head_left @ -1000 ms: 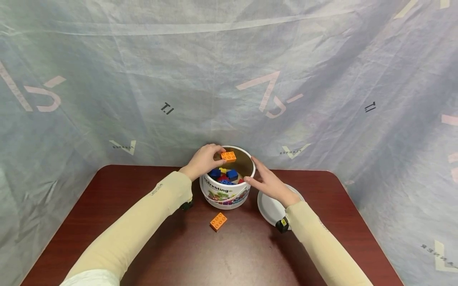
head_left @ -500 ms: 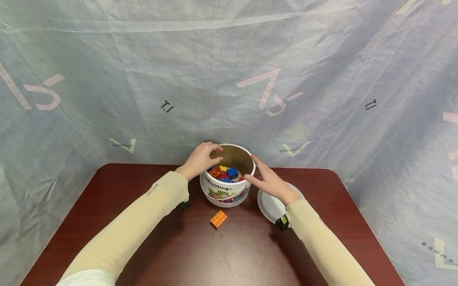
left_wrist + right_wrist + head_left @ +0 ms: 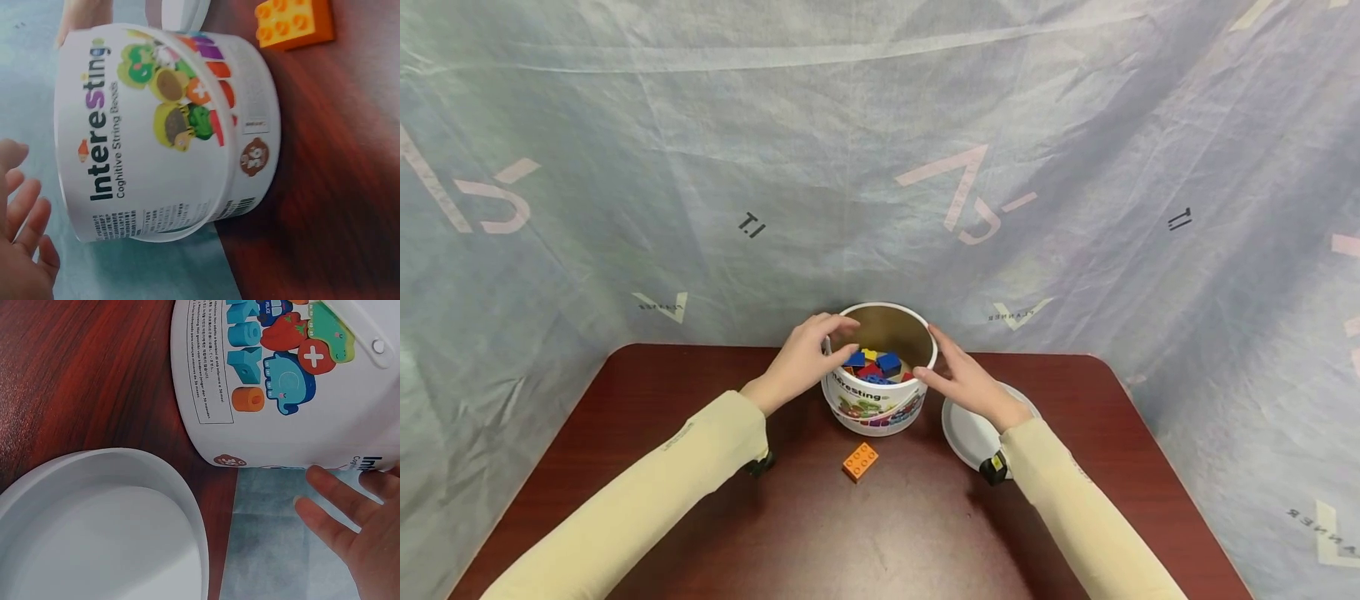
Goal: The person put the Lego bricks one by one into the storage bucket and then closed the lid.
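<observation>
A white bucket [image 3: 880, 408] with a colourful printed label stands upright at the back of the table. Blue, red and yellow building bricks [image 3: 870, 369] lie inside it. My left hand [image 3: 805, 354] is at the bucket's left rim, fingers spread and nothing between them. On the opposite side, my right hand [image 3: 962, 382] rests at the rim with straight fingers; in the right wrist view its fingers [image 3: 340, 494] lie along the bucket's wall. In front of the bucket, an orange brick [image 3: 860, 462] lies studs up on the table.
The white round lid [image 3: 967, 429] lies on the table right of the bucket, partly beneath my right forearm. A grey printed cloth [image 3: 880, 167] hangs behind the dark red wooden table [image 3: 910, 542]. The bucket stands near the table's back edge.
My left hand has let go of an orange brick into the bucket, then drawn back to the left, out over the rim. My right hand has stayed at the rim.
</observation>
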Tool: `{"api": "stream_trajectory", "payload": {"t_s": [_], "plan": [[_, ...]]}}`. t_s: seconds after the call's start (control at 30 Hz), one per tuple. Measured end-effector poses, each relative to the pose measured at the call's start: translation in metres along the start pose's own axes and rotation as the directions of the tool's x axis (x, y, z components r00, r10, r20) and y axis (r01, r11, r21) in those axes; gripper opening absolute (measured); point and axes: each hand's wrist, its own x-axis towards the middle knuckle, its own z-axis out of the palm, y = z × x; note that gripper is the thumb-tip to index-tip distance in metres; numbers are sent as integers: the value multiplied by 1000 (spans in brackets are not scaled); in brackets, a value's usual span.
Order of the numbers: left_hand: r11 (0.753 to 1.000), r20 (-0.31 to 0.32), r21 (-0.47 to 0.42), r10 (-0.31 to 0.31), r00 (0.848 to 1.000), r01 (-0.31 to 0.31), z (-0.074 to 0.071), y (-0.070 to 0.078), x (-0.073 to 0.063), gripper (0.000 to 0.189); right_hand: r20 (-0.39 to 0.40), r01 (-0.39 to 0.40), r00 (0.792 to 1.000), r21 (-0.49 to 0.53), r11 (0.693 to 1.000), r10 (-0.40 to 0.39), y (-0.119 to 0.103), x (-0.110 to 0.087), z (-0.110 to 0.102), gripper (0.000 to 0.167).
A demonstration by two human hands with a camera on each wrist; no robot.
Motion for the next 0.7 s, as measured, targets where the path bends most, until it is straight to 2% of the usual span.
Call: {"api": "stream_trajectory", "payload": {"t_s": [0.2, 0.37, 0.5, 0.7], "plan": [[996, -79, -33, 77, 994, -80, 5, 1, -20, 40, 1, -5, 1000, -22, 1000, 5, 1, 0, -1, 95], [987, -113, -38, 151, 982, -156, 11, 7, -38, 37, 2, -6, 1000, -29, 1000, 6, 1, 1, -1, 95], [978, -106, -56, 193, 975, -200, 17, 12, -52, 33, 4, -9, 1000, -23, 1000, 9, 1, 2, 0, 96], [980, -56, -38, 193, 980, -195, 26, 11, -69, 34, -3, 1, 1000, -18, 1000, -1, 2, 2, 1, 94]]}}
